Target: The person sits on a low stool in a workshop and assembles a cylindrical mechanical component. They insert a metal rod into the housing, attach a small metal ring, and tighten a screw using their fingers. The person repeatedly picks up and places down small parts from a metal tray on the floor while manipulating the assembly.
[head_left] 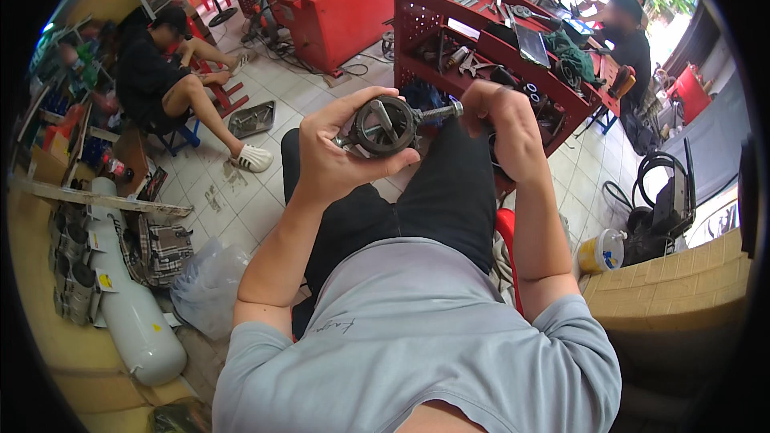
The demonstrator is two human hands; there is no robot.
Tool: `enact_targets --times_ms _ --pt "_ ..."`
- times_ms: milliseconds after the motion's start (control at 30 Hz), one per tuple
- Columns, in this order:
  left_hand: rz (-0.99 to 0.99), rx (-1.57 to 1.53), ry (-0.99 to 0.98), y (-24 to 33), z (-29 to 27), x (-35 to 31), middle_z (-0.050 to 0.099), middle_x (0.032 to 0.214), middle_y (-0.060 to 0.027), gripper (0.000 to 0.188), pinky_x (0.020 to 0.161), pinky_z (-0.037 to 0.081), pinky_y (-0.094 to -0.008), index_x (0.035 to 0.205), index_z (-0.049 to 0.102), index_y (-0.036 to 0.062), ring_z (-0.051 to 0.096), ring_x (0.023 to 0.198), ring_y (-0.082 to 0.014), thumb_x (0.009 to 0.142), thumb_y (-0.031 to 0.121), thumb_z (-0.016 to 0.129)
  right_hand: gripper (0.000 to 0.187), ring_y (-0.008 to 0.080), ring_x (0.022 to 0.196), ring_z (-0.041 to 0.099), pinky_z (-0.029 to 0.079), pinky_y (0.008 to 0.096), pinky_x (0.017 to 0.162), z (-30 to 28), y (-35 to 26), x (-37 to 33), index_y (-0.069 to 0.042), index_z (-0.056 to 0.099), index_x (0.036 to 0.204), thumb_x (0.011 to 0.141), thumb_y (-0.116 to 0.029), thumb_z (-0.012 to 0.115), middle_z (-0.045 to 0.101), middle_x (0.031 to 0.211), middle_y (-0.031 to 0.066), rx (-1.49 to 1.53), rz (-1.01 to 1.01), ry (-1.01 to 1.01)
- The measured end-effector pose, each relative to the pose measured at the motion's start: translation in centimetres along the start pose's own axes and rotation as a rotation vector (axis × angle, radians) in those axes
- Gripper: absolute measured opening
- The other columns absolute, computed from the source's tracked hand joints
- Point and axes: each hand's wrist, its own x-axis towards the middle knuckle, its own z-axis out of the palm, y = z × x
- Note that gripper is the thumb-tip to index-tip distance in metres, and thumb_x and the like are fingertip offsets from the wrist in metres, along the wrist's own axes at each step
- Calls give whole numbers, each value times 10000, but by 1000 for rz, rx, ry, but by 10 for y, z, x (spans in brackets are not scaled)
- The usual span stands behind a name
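Note:
My left hand (323, 148) is wrapped around a dark round metal ring-shaped part (365, 147), held above my lap. A bar crosses the ring's opening. From its right side sticks out a threaded bolt (437, 114), pointing right, with a hex end. Close by that end is my right hand (505, 116), its fingers curled and smeared by motion. Whether they touch the bolt cannot be made out.
Ahead on the right stands a red tool cart (481, 12) with wrenches on top. A person (156, 72) sits far left near a black tray (252, 119); another person (630, 40) sits far right. A grey-white cylinder (132, 297) lies left, beside a plastic bag (210, 277). A white-and-yellow bucket (592, 255) stands right.

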Motion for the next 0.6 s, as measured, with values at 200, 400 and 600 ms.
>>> enact_targets --times_ms 200,400,600 --pt "11 91 -175 -1 0 -2 678 1025 -135 643 863 516 -284 1146 588 -53 650 962 -164 573 42 863 717 153 534 380 320 290 545 2 23 20 -53 543 840 934 -669 190 375 567 11 1012 31 126" --pt "-22 114 -313 -7 29 -15 683 976 -95 584 818 507 -262 1077 636 -14 648 892 -135 550 66 875 693 132 486 296 256 282 488 -8 62 29 -73 504 774 938 -658 168 312 541 -12 1148 130 329" --pt "-101 64 -542 -16 58 -32 700 892 -83 517 837 474 -329 1004 676 37 657 850 -212 542 162 871 647 134 491 263 246 288 495 -7 64 29 -71 476 788 967 -589 132 290 547 -11 1102 131 407"
